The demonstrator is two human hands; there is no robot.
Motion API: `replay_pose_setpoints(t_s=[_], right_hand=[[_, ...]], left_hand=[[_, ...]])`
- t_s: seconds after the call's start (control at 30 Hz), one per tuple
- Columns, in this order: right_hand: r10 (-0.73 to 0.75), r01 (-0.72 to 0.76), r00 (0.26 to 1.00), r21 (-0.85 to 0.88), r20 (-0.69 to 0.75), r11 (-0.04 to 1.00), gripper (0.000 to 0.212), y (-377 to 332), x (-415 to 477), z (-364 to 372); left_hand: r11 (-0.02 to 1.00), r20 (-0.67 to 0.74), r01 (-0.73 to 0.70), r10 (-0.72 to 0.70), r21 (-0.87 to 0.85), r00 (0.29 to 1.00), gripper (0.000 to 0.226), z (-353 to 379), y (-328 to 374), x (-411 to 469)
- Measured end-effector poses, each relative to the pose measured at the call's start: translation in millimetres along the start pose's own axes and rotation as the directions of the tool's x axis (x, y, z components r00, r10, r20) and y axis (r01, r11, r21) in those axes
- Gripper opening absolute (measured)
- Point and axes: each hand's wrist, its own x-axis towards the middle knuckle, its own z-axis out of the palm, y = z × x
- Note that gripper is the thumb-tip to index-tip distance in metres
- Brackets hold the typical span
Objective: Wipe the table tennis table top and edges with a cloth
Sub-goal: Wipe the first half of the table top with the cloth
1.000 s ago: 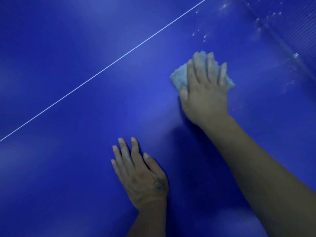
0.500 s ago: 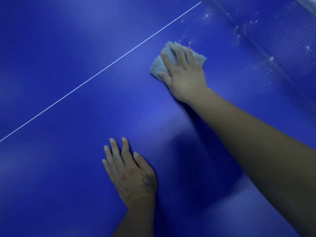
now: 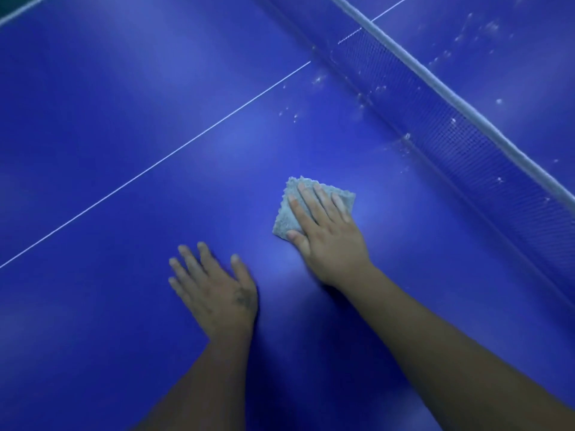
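Cloth [image 3: 289, 217] looks soft and light; right hand [image 3: 326, 234] presses it flat, fingers spread, on the tabletop [image 3: 124, 119]; left hand [image 3: 214, 290] rests flat.

White specks [image 3: 319, 79] lie beside a pale-banded mesh net [image 3: 466, 154].

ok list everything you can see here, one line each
table top: one, blue, fills the view
line: one, white, diagonal across the table top, left of the hands
net: one, blue mesh with pale top band, upper right
specks: many, white, on the table top along the net
cloth: one, pale grey, flat under the right hand
left hand: one, flat on the table top, empty
right hand: one, straight fingers pressing the cloth
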Motion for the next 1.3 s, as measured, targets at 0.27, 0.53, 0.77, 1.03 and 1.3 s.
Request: replay_pose_setpoints(t_s=[0.27,0.53,0.77,1.03,1.3], right_hand=[[-0.041,0.039,0.998,-0.053,-0.045,0.998,0.071,5,78,1],[-0.083,0.083,0.997,-0.067,0.002,0.994,0.068,-20,227,-10],[0.345,-0.346,0.932,0.011,-0.110,0.938,0.069,42,204,-20],[0.024,-0.025,1.000,-0.075,-0.016,0.997,0.070,8,210,-19],[0.102,-0.103,0.993,-0.005,-0.056,0.995,0.073,71,256,-39]], left_hand=[[0.960,-0.083,-0.281,0.280,0.005,0.956,0.067,29,35,40],[0.953,-0.106,-0.302,0.301,-0.001,0.948,0.063,38,32,44],[0.955,-0.095,-0.296,0.293,-0.026,0.952,0.062,37,34,43],[0.957,-0.087,-0.289,0.285,-0.032,0.954,0.064,36,35,45],[0.956,-0.094,-0.292,0.288,-0.038,0.953,0.062,37,34,43]])
